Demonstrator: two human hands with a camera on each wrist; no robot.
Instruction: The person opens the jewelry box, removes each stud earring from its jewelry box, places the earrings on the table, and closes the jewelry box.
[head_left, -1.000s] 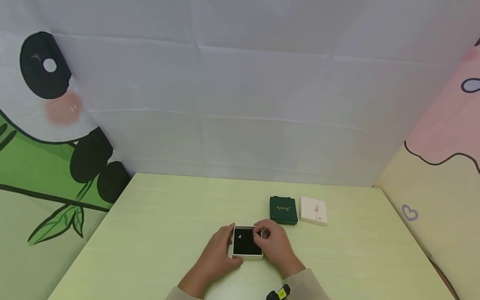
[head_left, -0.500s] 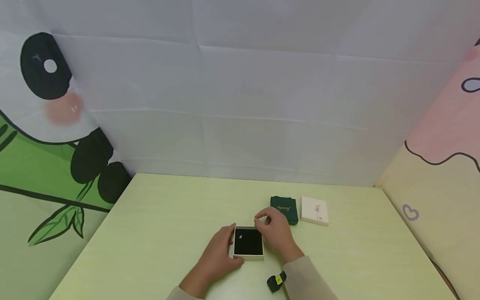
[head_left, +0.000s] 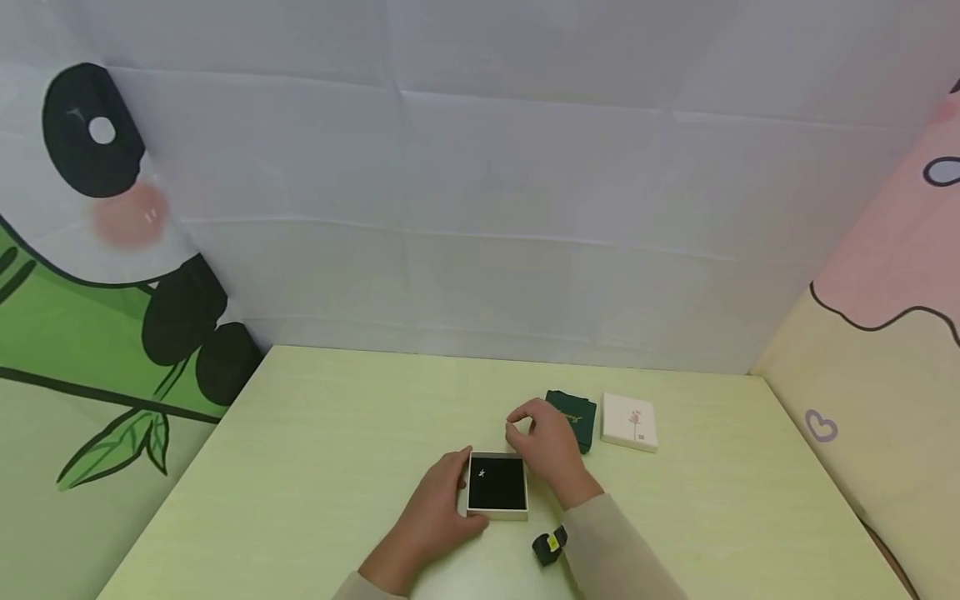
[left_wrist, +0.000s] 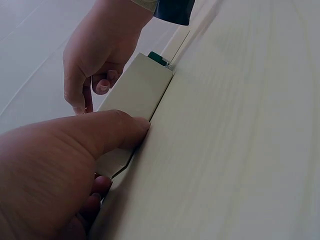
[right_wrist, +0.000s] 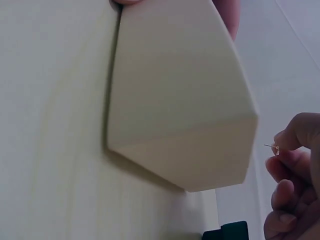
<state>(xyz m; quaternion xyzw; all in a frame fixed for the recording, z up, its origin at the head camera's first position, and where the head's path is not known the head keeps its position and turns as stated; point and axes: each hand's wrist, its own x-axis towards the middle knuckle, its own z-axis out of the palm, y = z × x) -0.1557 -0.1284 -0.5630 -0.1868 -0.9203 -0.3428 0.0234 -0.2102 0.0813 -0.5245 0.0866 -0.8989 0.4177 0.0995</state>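
A small white jewelry box (head_left: pixel 498 515) with a black insert lies on the table, its side walls showing in the left wrist view. A tiny silvery star-shaped piece (head_left: pixel 482 473) sits at the insert's upper left. My left hand (head_left: pixel 433 510) grips the box's left side, thumb at the front corner and fingertips at the back. Just beyond the box's far right corner, my right hand (head_left: pixel 551 446) pinches a small gold earring (right_wrist: pixel 276 148) between thumb and index finger. Its thin post sticks out in the right wrist view. The other fingers are curled.
Behind the right hand lies a dark green pouch (head_left: pixel 583 412) with gold lettering, partly covered by that hand. Beside it is a flat white box lid (head_left: pixel 628 422) with a reddish flower print. A black-and-yellow device (head_left: pixel 551 545) is at the right wrist. A pale wall (head_left: pixel 480 250) stands behind the table.
My right hand has drawn back from over the box's right side to beyond its far edge, near the pouch. The green pouch has shifted and turned slightly. My left hand stays on the box.
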